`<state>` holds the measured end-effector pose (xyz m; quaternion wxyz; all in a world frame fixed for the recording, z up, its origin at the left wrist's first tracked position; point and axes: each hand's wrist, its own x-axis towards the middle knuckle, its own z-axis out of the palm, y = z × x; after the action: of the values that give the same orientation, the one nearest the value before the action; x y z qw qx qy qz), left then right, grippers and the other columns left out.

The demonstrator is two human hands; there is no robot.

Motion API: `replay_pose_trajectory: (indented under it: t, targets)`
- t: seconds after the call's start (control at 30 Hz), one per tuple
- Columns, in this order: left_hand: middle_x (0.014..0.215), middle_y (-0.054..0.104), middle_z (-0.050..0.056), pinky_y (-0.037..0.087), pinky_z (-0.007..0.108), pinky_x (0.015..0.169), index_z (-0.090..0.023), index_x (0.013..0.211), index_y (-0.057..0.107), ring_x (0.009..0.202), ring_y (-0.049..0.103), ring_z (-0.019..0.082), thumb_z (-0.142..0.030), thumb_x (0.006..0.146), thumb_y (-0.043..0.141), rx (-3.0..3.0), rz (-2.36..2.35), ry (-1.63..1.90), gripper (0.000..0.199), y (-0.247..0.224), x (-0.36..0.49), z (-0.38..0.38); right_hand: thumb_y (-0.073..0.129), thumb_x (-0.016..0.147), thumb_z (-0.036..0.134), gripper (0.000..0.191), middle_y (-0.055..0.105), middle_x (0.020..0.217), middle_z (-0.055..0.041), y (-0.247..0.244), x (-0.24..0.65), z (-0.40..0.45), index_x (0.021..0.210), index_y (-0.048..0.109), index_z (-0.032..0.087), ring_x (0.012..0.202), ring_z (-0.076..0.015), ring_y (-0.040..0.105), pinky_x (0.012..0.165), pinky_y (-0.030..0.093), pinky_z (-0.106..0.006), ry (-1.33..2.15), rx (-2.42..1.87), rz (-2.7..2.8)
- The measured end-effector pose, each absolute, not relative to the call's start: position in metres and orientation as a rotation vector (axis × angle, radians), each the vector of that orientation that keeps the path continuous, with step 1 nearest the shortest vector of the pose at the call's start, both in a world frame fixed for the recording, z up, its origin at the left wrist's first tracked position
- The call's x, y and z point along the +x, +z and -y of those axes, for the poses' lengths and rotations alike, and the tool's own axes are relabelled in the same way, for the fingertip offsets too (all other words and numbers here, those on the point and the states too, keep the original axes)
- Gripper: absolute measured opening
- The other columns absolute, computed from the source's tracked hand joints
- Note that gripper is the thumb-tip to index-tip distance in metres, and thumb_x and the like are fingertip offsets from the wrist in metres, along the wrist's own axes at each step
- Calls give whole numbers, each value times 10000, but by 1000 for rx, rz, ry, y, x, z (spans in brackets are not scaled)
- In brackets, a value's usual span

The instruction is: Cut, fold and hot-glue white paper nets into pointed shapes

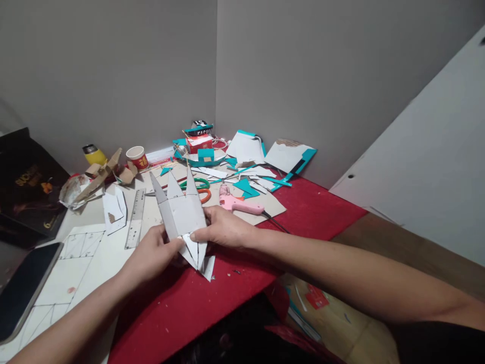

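A folded white cardboard piece (185, 212) with pointed flaps at its far end is held between both hands above the red table edge. My left hand (159, 247) grips its lower left side, thumb on the near flaps. On the other side, my right hand (223, 226) pinches the lower right edge with the thumb pressed on the front. Some fingers of both hands are hidden behind the cardboard. Just beyond it lie scissors with green (199, 183) and orange handles (204, 196). A pink glue gun (240, 203) rests right of them.
A clear ruler (135, 220), a paper with drawn lines (81, 273) and a phone (26, 288) lie to the left. Behind are a red paper cup (137, 157), a small cardboard boat (200, 154) and cardboard scraps (250, 174). Grey walls (284, 76) close off the back.
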<state>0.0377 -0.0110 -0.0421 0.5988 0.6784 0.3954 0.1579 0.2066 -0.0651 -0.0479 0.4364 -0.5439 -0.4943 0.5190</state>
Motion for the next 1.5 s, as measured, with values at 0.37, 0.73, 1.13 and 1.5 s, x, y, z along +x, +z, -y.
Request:
replay_pose_trajectory:
  t: [0.37, 0.73, 1.13, 1.5]
  targets:
    - [678, 702, 34, 520, 241, 542, -117, 831, 668, 571, 622, 145, -337, 702, 719, 1414, -958, 572, 259, -38, 41, 19, 624, 766, 216, 351, 687, 810, -29, -34, 217, 72, 1109, 564, 177, 687, -171, 651, 543, 504, -242, 1305, -1277, 1313]
    - [699, 716, 49, 534, 260, 565, -101, 851, 683, 604, 643, 164, -303, 740, 685, 1462, -977, 586, 231, -42, 46, 20, 515, 811, 90, 142, 616, 506, -2, -36, 206, 79, 703, 597, 132, 427, -98, 561, 406, 430, -177, 1261, -1530, 1237]
    - [870, 749, 104, 544, 370, 730, -101, 1023, 684, 816, 692, 262, -381, 818, 599, 1554, -923, 544, 357, -54, 42, 18, 498, 787, 35, 176, 596, 463, 18, -37, 200, 77, 669, 566, 146, 404, -91, 544, 419, 457, -180, 1295, -1577, 1163]
    - [912, 743, 65, 553, 295, 704, -141, 978, 664, 807, 689, 217, -314, 732, 701, 1468, -982, 610, 303, -48, 44, 23, 525, 796, 118, 169, 607, 505, 6, -36, 204, 77, 630, 538, 152, 444, -96, 571, 424, 446, -176, 1244, -1470, 1281]
